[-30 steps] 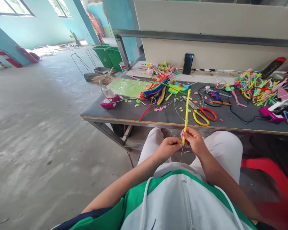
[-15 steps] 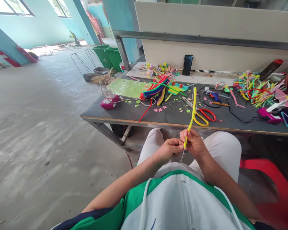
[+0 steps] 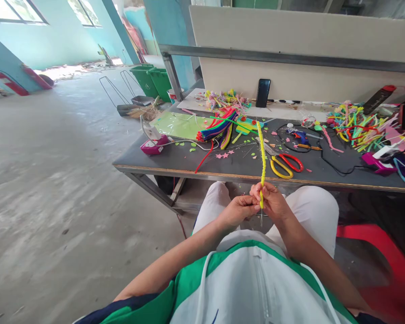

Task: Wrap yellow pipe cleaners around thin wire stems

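Between my hands, over my lap, a fuzzy yellow pipe cleaner (image 3: 263, 157) stands nearly upright, its top leaning slightly left. My right hand (image 3: 272, 198) pinches it near the lower end. The fingertips of my left hand (image 3: 243, 208) are closed at that same end, right beside my right thumb. Thin wire-like strands (image 3: 261, 218) hang below the yellow fuzz. Just beyond the hands, scissors (image 3: 286, 165) with one red and one yellow handle lie on the grey table (image 3: 162, 165). What the left fingertips cover is partly hidden.
A bundle of coloured pipe cleaners (image 3: 219, 126) lies mid-table, with a heap of twisted pieces (image 3: 361, 126) to the right. A blue glue gun (image 3: 302, 136) with a black cord rests near the scissors. A phone (image 3: 263, 93) leans upright at the back. A red stool (image 3: 374, 238) stands at right.
The upper end of the yellow pipe cleaner has swung left, from leaning right to leaning slightly left. Both hands keep their grip in almost the same place.
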The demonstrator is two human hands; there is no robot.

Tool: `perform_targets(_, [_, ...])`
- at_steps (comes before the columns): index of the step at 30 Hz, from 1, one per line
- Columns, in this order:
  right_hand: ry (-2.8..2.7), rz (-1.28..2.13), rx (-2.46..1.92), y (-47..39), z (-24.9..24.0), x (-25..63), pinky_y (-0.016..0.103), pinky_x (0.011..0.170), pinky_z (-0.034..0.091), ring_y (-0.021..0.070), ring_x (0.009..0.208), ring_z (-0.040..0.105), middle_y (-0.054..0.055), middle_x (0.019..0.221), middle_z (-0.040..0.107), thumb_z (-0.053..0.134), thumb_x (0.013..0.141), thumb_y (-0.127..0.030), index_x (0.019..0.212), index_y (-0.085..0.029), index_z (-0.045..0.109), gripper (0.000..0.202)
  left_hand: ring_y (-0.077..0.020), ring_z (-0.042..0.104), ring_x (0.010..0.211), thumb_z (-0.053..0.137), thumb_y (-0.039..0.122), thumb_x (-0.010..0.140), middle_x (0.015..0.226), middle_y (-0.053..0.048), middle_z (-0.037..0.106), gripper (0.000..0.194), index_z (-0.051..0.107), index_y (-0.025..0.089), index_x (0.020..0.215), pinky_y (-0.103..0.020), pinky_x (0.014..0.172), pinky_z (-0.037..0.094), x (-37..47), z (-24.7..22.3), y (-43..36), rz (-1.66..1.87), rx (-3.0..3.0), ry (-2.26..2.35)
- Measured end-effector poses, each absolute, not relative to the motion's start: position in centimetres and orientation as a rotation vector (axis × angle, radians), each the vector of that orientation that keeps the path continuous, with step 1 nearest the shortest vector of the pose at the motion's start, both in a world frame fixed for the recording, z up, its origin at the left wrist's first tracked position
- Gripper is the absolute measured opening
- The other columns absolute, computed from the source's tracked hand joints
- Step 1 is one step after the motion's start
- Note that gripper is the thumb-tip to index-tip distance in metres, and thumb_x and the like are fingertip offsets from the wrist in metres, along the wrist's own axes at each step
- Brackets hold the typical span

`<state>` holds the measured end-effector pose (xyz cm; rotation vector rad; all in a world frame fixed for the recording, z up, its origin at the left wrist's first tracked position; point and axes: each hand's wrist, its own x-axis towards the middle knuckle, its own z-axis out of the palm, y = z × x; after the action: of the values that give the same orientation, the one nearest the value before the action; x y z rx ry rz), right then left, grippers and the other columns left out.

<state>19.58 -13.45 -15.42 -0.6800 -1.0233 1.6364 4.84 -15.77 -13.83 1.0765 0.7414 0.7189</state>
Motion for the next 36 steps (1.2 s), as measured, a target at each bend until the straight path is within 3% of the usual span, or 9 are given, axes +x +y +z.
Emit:
perform_targets(9, [-1.019,1.659,-0.620,-13.5,-15.4,19.5,0.022,0.042,0.035,0.0109,0.052,0.042,-0.002,0.059,0.047,0.067,0.075,-0.050,0.084,-0.023,0.063,0.029,-0.0046,0.023,0.046,0.067,0.038,0.069,0.052,0.007,0.031,0.028,0.052,0.015,0.064,-0.023,0.047,0.017,4.8,-14.0,-16.0,0.780,1.083,0.688])
perform_targets(17, [-1.099,1.409,-0.752,-12.8,-15.1,20.0,0.023,0.049,0.041,0.0110,0.060,0.048,0.001,0.075,0.056,0.065,0.079,-0.041,0.097,-0.021,0.065,0.027,-0.0085,0.039,0.055,0.058,0.031,0.077,0.060,0.002,0.049,0.018,0.062,0.014,0.073,-0.023,0.053,0.031,4.5,-13.9,-15.2,0.917,1.411,0.955])
perform_targets(23, [-1.207,1.231,-1.006,-13.0,-15.6,19.5,0.022,0.054,0.043,0.0103,0.059,0.049,-0.004,0.069,0.055,0.072,0.071,-0.036,0.086,-0.023,0.058,0.024,-0.0111,0.049,0.065,0.051,0.014,0.079,0.067,0.000,0.057,0.015,0.063,0.015,0.069,-0.023,0.063,0.038,4.3,-14.6,-14.6,0.994,1.937,1.169])
perform_targets(30, [-1.355,1.164,-1.166,-13.3,-15.4,19.6,0.026,0.058,0.044,0.0123,0.060,0.052,-0.002,0.065,0.059,0.069,0.073,-0.032,0.076,-0.020,0.063,0.014,-0.0124,0.051,0.068,0.047,0.012,0.082,0.067,-0.003,0.058,0.020,0.059,0.014,0.066,-0.024,0.065,0.038,4.2,-14.7,-14.8,0.928,2.227,1.176])
perform_targets(36, [-1.274,1.349,-1.054,-13.4,-15.4,20.3,0.026,0.057,0.043,0.0111,0.058,0.051,-0.001,0.066,0.061,0.071,0.073,-0.035,0.090,-0.021,0.072,0.022,-0.0097,0.047,0.060,0.054,0.019,0.079,0.062,0.000,0.055,0.018,0.061,0.013,0.063,-0.023,0.059,0.034,4.2,-13.4,-15.2,0.867,1.892,1.157])
